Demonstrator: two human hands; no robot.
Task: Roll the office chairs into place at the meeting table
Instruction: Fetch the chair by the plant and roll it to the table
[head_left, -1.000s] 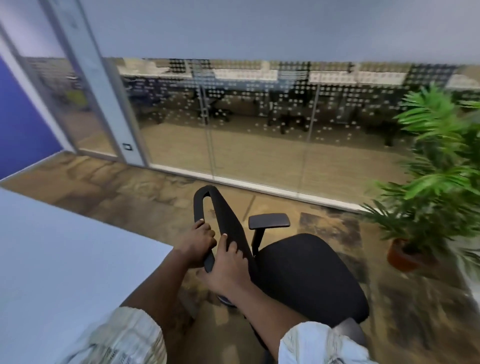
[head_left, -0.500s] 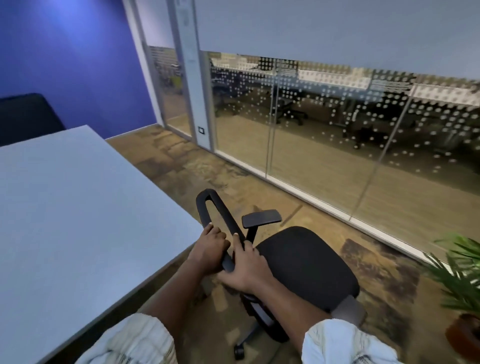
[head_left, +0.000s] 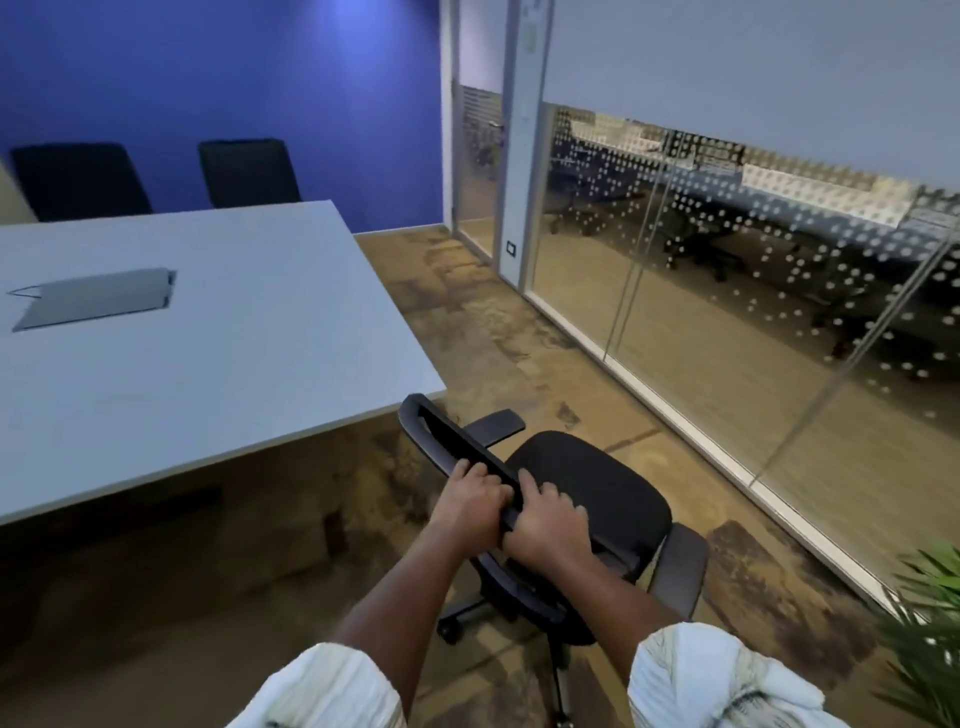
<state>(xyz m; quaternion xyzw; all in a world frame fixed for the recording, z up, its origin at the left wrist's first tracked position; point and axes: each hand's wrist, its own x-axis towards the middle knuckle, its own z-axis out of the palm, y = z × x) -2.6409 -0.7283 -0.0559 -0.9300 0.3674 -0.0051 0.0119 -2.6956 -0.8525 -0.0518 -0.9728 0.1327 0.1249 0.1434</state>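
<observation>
A black office chair (head_left: 587, 483) on casters stands on the carpet just off the near right corner of the white meeting table (head_left: 218, 353). Its backrest top edge runs diagonally toward that corner, and its seat faces right, toward the glass. My left hand (head_left: 470, 499) grips the backrest edge from the left side. My right hand (head_left: 545, 525) grips the same edge from the right side, close beside the left. One armrest (head_left: 493, 423) sticks out near the table corner; the other (head_left: 680, 566) is at the lower right.
Two more black chairs (head_left: 83, 179) (head_left: 249, 171) stand at the table's far side against the blue wall. A grey cable flap (head_left: 93, 296) lies in the tabletop. A glass partition (head_left: 727, 312) runs along the right. A potted plant (head_left: 930, 623) is at the lower right.
My view has swung left, so the table and blue wall fill more of the frame and the plant slid to the right edge. The chair now sits nearer the table corner. Both hands keep their grip.
</observation>
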